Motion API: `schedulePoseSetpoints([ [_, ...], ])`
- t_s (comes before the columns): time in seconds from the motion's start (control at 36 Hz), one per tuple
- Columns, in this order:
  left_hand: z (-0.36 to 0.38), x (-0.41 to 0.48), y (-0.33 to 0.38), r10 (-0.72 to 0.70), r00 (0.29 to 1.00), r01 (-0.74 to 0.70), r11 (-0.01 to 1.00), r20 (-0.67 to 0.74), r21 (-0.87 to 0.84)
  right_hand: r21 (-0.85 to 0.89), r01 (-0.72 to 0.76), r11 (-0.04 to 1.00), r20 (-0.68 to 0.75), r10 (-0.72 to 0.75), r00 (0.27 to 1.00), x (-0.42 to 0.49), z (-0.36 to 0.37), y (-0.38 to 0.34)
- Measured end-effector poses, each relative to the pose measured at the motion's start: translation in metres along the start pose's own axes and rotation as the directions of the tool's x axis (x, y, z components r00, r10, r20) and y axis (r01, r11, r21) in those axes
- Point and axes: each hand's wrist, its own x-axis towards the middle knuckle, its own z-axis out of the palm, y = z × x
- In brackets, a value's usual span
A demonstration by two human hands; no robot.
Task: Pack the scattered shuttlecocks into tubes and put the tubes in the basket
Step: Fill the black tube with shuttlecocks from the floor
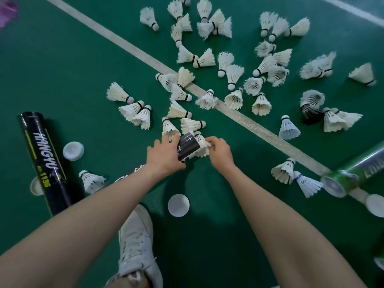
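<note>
Several white feather shuttlecocks point(232, 75) lie scattered over the green court floor, spread from the centre to the upper right. My left hand point(164, 154) grips a black tube point(188, 147) near its open end. My right hand point(220, 151) pinches a white shuttlecock point(202, 144) at the tube's mouth. Most of the held tube is hidden under my left hand and forearm. A second black tube point(42, 161) lies on the floor at the left. At the right edge lies a green and silver tube point(353, 173).
Round white tube caps lie loose on the floor: one point(178, 205) below my hands, one point(73, 151) beside the black tube, one point(376, 204) at the right edge. A white court line point(249, 121) crosses diagonally. My white shoe point(137, 242) stands below the left forearm.
</note>
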Motion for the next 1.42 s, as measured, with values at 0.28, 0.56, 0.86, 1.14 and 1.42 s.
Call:
schedulePoseSetpoints([
  [0.28, -0.019, -0.021, 0.007, 0.058, 0.998, -0.058, 0.998, -0.014, -0.002, 0.144, -0.024, 0.989, -0.299, 0.066, 0.952, -0.041, -0.048, 0.005],
  [0.56, -0.057, -0.085, 0.037, 0.202, 0.967, -0.203, 0.979, -0.154, 0.01, 0.311, 0.195, 0.93, -0.488, -0.019, 0.872, -0.116, -0.131, -0.012],
  [0.86, -0.087, -0.152, 0.08, 0.319, 0.857, -0.38, 0.922, -0.404, -0.079, 0.317, 0.351, 0.881, -0.427, -0.198, 0.882, -0.193, -0.175, -0.069],
  [1.14, -0.095, -0.164, 0.085, 0.277, 0.833, -0.373, 0.92, -0.479, -0.117, 0.392, 0.385, 0.836, -0.271, -0.295, 0.916, -0.214, -0.16, -0.076],
  [1.42, -0.077, -0.142, 0.1, 0.293, 0.858, -0.338, 0.941, -0.421, -0.034, 0.56, 0.159, 0.813, -0.083, -0.136, 0.987, -0.193, -0.131, -0.047],
])
